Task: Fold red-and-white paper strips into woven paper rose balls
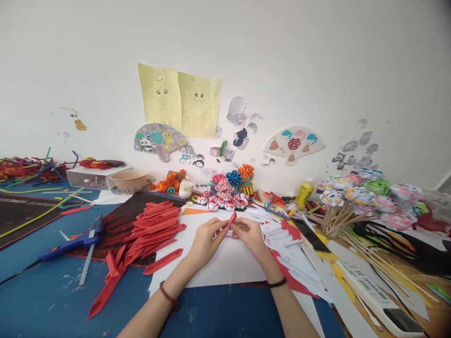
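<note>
Red folded paper (pixel 231 218), held over the white sheet (pixel 211 274), tips up and rightward, right between both hands! Left hand (pixel 208 237) and right hand (pixel 251 235) sit equally near, each grip pinched closed on it.

On the wall (pixel 282 56) we see two yellow drawing sheets (pixel 199 110) above a fan (pixel 165 138) bearing a panda (pixel 144 143), a second fan (pixel 312 141) with a red emblem (pixel 293 144) to their right, and at the back of the table (pixel 207 314) we spot a white box (pixel 91 179), a tan bowl (pixel 132 184) and a yellow bottle (pixel 304 195)
</note>
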Demonstrator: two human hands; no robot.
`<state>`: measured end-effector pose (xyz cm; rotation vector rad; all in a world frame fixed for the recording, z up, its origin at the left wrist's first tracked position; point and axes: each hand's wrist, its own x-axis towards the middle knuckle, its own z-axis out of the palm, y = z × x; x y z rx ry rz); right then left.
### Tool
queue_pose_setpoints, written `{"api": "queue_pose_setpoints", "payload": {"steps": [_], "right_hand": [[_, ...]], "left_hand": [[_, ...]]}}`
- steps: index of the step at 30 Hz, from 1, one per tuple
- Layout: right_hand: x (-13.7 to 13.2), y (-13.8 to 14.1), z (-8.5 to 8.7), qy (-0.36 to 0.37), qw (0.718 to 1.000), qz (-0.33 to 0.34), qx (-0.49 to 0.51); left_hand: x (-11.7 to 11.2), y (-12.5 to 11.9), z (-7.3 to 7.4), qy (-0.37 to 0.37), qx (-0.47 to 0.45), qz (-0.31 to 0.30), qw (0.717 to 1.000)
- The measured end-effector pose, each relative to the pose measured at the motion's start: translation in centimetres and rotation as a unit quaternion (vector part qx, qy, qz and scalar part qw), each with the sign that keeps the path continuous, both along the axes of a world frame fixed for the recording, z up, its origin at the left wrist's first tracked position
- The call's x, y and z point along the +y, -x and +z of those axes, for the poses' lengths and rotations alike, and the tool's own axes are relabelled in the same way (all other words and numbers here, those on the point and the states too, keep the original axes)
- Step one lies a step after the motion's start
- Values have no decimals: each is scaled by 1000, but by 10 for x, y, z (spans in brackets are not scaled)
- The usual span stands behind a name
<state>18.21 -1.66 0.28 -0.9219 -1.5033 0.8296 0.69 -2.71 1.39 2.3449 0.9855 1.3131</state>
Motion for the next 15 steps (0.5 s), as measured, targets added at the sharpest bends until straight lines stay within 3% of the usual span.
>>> {"api": "queue_pose_setpoints", "payload": {"steps": [11, 15], "right_hand": [[-2, -3, 7, 19, 999, 22, 33], [-3, -6, 10, 8, 999, -17, 30]], "left_hand": [[1, 1, 3, 14, -29, 38, 999], [-1, 0, 5, -7, -48, 51, 998]]}}
